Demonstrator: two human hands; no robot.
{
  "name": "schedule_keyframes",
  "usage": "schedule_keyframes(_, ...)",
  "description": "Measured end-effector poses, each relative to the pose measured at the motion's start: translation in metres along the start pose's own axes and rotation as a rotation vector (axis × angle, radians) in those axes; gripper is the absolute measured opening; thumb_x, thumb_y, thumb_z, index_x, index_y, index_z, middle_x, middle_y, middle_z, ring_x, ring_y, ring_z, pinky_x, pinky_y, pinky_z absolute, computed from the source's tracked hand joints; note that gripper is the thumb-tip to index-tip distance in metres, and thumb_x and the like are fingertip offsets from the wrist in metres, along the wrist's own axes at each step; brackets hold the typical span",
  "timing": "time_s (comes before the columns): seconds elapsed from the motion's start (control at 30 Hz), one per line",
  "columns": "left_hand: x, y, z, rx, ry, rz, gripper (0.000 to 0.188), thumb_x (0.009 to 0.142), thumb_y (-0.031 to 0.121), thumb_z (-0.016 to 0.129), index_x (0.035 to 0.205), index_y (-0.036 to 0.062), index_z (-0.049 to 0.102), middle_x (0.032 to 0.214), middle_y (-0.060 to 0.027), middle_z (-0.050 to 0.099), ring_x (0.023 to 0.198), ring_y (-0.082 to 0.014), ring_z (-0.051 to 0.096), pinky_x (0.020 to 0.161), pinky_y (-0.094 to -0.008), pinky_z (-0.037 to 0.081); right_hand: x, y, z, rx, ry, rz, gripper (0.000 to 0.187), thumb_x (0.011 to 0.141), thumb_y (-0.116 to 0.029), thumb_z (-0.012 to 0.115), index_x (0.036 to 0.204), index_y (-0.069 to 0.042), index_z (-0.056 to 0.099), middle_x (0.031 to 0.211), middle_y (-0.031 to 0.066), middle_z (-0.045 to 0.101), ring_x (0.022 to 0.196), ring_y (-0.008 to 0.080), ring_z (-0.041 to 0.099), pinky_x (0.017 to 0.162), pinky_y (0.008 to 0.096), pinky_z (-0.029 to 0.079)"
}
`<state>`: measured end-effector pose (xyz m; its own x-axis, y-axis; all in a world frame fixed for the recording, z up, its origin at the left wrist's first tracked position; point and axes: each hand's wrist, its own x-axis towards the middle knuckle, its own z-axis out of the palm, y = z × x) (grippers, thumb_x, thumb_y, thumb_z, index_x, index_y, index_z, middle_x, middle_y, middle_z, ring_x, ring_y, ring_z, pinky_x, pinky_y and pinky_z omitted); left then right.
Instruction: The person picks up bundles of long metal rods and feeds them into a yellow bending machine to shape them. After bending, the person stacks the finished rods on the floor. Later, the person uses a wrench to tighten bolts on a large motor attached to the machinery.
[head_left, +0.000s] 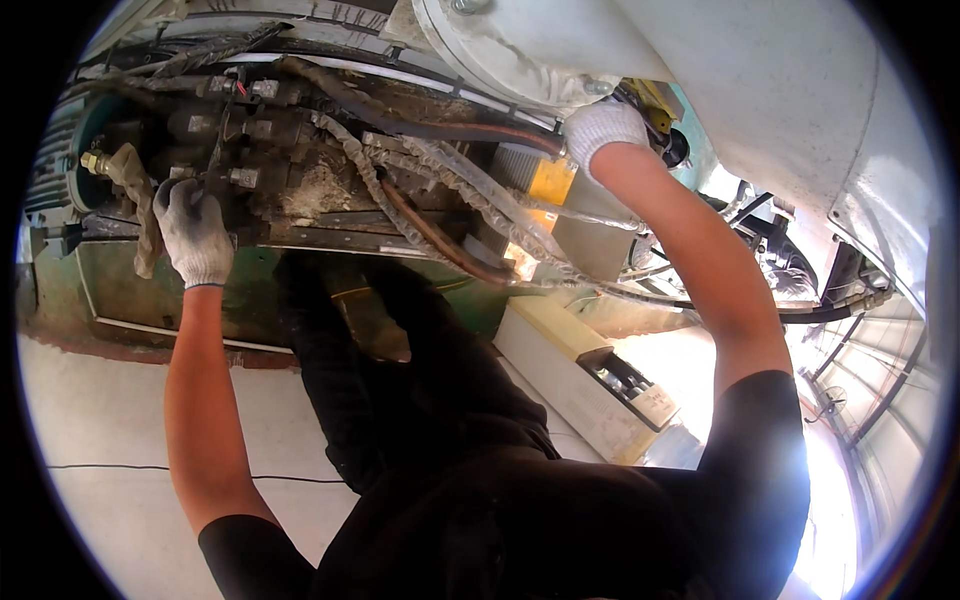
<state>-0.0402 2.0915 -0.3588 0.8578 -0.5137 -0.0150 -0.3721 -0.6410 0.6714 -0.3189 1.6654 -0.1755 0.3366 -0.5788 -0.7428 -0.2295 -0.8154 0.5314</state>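
Observation:
My left hand (pixel 196 236), in a white knit glove with grey fingers, is curled against the greasy hydraulic valve block (pixel 262 140). What its bent fingers hold, if anything, is hidden. Close beside it hangs a hose wrapped in dirty cloth (pixel 135 195), with a brass fitting (pixel 93 162) at its upper end. My right hand (pixel 606 132), also in a white knit glove, is raised below the big white round flange (pixel 520 55). A dark hose with a reddish stripe (pixel 480 131) runs up to that hand. The right fingers are hidden from sight, so their grip does not show.
A finned green motor (pixel 58 160) sits at the far left. Several sleeved hoses (pixel 480 195) sag across the middle. A large white machine arm (pixel 770 80) overhangs the right. Below stands a cream box with an open recess (pixel 590 375) holding small items. A thin black cable (pixel 110 466) crosses the floor.

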Motion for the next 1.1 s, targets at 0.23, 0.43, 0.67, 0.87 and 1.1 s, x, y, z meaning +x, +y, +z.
schedule_keyframes(0.23,-0.001,0.008,-0.004,0.057,-0.020,0.016,0.028,0.094,0.010,0.064,0.120,0.0008,0.071,0.137,-0.0210,0.059,0.128,-0.0406,0.058,0.110,-0.0480,0.048,-0.015,0.008,0.027,0.047,0.021,0.058,0.028,0.098,-0.014,0.063,0.115,-0.008,0.085,0.118,0.0186,0.081,0.111,0.0363,0.079,0.091,0.0499,0.064)
schedule_keyframes(0.43,0.001,0.008,-0.005,0.129,-0.033,0.025,0.028,0.095,0.014,0.063,0.117,0.0000,0.072,0.134,-0.0230,0.060,0.127,-0.0423,0.058,0.108,-0.0485,0.048,-0.034,0.026,0.028,0.068,0.087,0.041,0.027,0.096,-0.016,0.062,0.104,-0.007,0.086,0.110,0.0192,0.082,0.103,0.0376,0.080,0.085,0.0509,0.064)
schedule_keyframes(0.67,0.001,0.005,-0.001,0.076,-0.027,0.017,0.027,0.095,0.013,0.063,0.118,0.0008,0.070,0.138,-0.0227,0.059,0.126,-0.0429,0.058,0.107,-0.0490,0.048,-0.014,0.026,0.017,0.040,0.052,0.032,0.027,0.099,-0.013,0.063,0.114,-0.008,0.085,0.118,0.0185,0.082,0.109,0.0357,0.080,0.088,0.0507,0.065)
schedule_keyframes(0.87,0.000,0.000,0.000,0.063,-0.021,0.000,0.027,0.095,0.012,0.063,0.118,0.0006,0.070,0.139,-0.0222,0.058,0.127,-0.0425,0.058,0.106,-0.0488,0.049,-0.006,0.017,0.001,0.009,0.011,-0.012,0.027,0.098,-0.012,0.065,0.115,-0.006,0.085,0.119,0.0194,0.081,0.109,0.0359,0.080,0.087,0.0491,0.066)
schedule_keyframes(1.1,0.001,0.005,-0.001,0.039,-0.023,-0.007,0.028,0.095,0.012,0.063,0.118,0.0001,0.071,0.138,-0.0229,0.059,0.127,-0.0427,0.058,0.108,-0.0488,0.049,0.009,0.001,-0.001,-0.007,0.028,-0.018,0.025,0.099,-0.014,0.068,0.116,-0.007,0.085,0.119,0.0187,0.082,0.107,0.0355,0.081,0.086,0.0485,0.066)
